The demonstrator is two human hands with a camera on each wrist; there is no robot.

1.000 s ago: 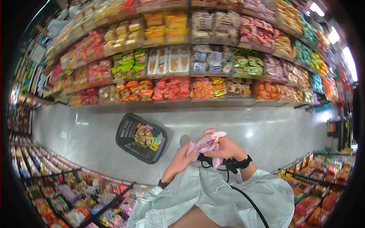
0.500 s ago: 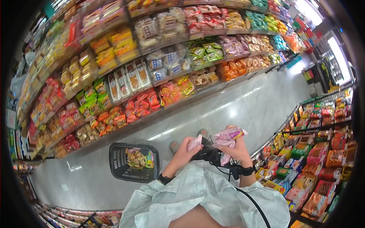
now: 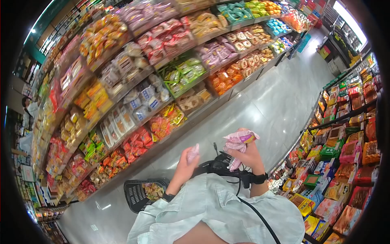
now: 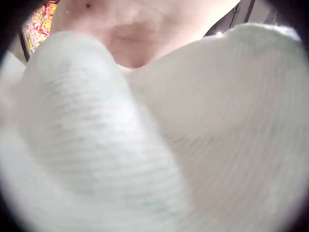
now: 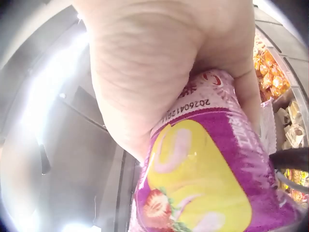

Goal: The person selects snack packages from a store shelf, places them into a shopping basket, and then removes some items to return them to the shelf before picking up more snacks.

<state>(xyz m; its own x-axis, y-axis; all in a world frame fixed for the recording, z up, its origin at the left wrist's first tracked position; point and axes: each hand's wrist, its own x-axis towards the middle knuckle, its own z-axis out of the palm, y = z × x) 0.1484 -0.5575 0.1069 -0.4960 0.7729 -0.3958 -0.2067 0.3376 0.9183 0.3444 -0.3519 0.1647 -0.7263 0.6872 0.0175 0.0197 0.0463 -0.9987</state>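
In the head view the left hand [image 3: 183, 168] pinches one small pink packet [image 3: 193, 153], held apart from the other hand. The right hand [image 3: 251, 156] grips several pink and purple packets [image 3: 239, 143] bunched together. From the right wrist view, a purple packet [image 5: 195, 169] with a yellow shape and a strawberry picture hangs beneath that hand's palm [image 5: 145, 63]. Pale cloth [image 4: 96, 125] fills most of the left wrist view, with part of the left hand [image 4: 140, 29] above it; its fingers are out of sight there.
A dark basket [image 3: 131, 195] with several packets stands on the grey floor [image 3: 183, 140] at lower left, partly behind the left forearm and shirt. Tiered shelves of snacks [image 3: 185, 75] run along the far side; more packaged goods [image 3: 337, 162] lie in racks at the right.
The hands have moved apart; the left now holds one packet on its own. The head view has swung right, and the basket appears lower, partly covered by the arm.
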